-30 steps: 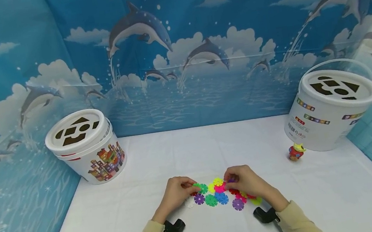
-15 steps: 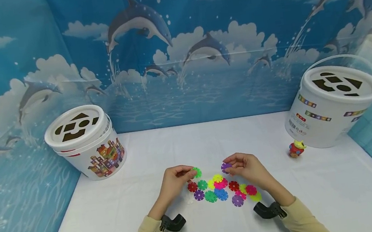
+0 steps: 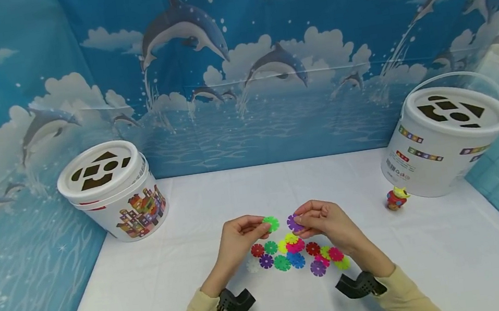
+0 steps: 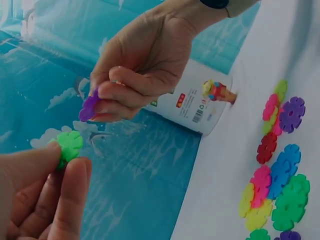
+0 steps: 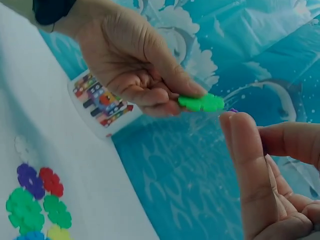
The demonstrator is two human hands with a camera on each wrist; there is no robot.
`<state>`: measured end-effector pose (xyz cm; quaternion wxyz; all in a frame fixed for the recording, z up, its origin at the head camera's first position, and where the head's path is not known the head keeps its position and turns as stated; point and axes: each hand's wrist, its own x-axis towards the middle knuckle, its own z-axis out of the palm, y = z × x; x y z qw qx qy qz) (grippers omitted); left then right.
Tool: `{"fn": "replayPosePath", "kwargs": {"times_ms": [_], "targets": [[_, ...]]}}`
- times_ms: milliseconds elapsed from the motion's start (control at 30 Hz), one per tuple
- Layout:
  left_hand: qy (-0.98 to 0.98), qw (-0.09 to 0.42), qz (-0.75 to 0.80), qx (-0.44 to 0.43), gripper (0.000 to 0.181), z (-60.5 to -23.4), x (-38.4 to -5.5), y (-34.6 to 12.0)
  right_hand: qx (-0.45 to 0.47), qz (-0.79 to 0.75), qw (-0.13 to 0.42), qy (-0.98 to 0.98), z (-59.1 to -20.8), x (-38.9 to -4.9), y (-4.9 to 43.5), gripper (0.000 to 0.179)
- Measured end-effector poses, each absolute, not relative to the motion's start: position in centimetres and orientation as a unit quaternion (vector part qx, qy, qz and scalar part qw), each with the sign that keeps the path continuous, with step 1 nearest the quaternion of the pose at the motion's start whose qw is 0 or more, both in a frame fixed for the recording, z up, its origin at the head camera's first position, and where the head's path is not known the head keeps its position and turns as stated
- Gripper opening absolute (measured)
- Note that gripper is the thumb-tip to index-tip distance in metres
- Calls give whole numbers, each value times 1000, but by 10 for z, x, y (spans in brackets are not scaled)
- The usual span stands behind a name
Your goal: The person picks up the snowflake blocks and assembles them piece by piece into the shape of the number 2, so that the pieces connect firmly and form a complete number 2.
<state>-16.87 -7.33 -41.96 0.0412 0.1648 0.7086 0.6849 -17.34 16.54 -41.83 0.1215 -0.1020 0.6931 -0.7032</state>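
Observation:
My left hand [image 3: 240, 238] pinches a bright green snowflake disc [image 3: 271, 224], a flat plastic piece with a notched rim, between thumb and fingers. Across a small gap, my right hand [image 3: 329, 222] pinches a purple snowflake disc [image 3: 293, 223]. Both discs are held above the table, apart from each other. In the left wrist view the purple disc [image 4: 88, 106] hangs just beyond the green one [image 4: 69, 147]. My fingers hide most of the purple disc in the right wrist view. Beneath the hands lie several more discs, including red [image 3: 257, 250], blue [image 3: 296, 260] and pink [image 3: 335, 254].
A white lidded bucket [image 3: 116, 204] with shape cutouts stands at the table's left. Another bucket [image 3: 438, 151], its handle raised, stands at the right, with a small toy figure [image 3: 397, 199] before it. A dolphin-print cloth [image 3: 245, 124] hangs behind the white table [image 3: 216, 191].
Both hands have risen from the spread of discs, the left with the green disc, the right with the purple one. Over the last half second the two discs have come closer together.

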Motion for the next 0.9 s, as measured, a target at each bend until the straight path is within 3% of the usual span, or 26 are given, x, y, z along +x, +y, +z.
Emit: {"fn": "replayPosePath", "kwargs": {"times_ms": [267,900], "targets": [[684,34,703,193,15,-406,-162,-70,-101,-723,114,674,-408,-172,153,34],[722,-50,646,242,6,-397,-153,-69,-126,-727,111,666,-408,-163,143,24]]}}
